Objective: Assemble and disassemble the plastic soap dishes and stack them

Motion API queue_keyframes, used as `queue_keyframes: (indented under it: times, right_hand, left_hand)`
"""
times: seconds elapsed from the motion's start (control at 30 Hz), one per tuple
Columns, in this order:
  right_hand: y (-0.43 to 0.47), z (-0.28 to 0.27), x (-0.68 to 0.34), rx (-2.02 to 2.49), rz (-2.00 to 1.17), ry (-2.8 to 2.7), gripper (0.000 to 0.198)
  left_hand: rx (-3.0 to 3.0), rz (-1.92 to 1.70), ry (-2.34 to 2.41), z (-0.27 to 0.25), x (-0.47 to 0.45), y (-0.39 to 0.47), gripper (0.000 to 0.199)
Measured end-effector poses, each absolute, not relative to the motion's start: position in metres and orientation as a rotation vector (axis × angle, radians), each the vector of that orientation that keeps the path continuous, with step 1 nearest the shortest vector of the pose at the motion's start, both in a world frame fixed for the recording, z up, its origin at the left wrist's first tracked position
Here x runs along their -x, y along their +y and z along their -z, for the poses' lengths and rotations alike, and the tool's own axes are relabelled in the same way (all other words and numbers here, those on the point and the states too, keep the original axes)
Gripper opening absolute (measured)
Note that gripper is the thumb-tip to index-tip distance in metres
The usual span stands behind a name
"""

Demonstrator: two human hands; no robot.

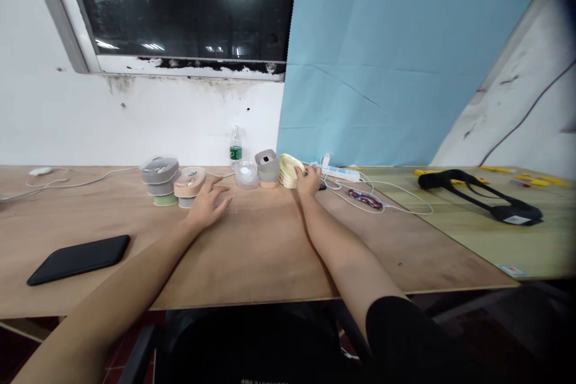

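My right hand (309, 181) is closed on the edge of a pale yellow dish (291, 163), which tilts up at the top of a stack of similar yellow pieces (287, 181). Fingers apart, my left hand (209, 203) hovers or rests by a peach container with a clear lid (190, 177); whether they touch, I cannot tell. Left of that stands a grey lidded container (159, 171) above a green one (164, 199). Between my hands are a clear round tub (246, 174) and a grey square cup (267, 162) stacked on a peach one (269, 183).
A water bottle (235, 147) stands by the wall. The black phone (80, 259) lies at front left. Toward the right are a power strip (341, 173), white cables (405, 210), a dark red patterned object (364, 199) and a black strap-like frame (481, 195).
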State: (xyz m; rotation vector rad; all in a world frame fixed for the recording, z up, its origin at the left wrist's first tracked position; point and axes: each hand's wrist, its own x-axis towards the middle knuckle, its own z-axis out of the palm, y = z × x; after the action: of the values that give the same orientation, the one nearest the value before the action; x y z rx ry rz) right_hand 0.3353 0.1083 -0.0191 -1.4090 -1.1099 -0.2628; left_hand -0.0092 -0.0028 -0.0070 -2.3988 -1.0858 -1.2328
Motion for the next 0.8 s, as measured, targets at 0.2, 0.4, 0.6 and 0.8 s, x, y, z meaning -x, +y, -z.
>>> queue_keyframes:
  times: [0.2,0.4,0.6,0.8]
  right_hand:
    - [0.109,0.019,-0.342,1.436,0.264,-1.062,0.024]
    - [0.114,0.024,-0.340,1.458,0.283,-1.101,0.028]
    - [0.114,0.025,-0.335,1.479,0.236,-1.208,0.031]
    - [0.116,0.030,-0.337,1.591,0.220,-1.352,0.027]
  left_hand:
    - [2.406,1.231,-1.077,0.007,0.009,-0.003,0.028]
    - [2.407,1.222,-1.089,0.007,0.009,-0.003,0.028]
    - [2.419,1.209,-1.108,0.007,0.009,-0.003,0.028]
    - [2.428,1.212,-1.109,0.007,0.009,-0.003,0.028]
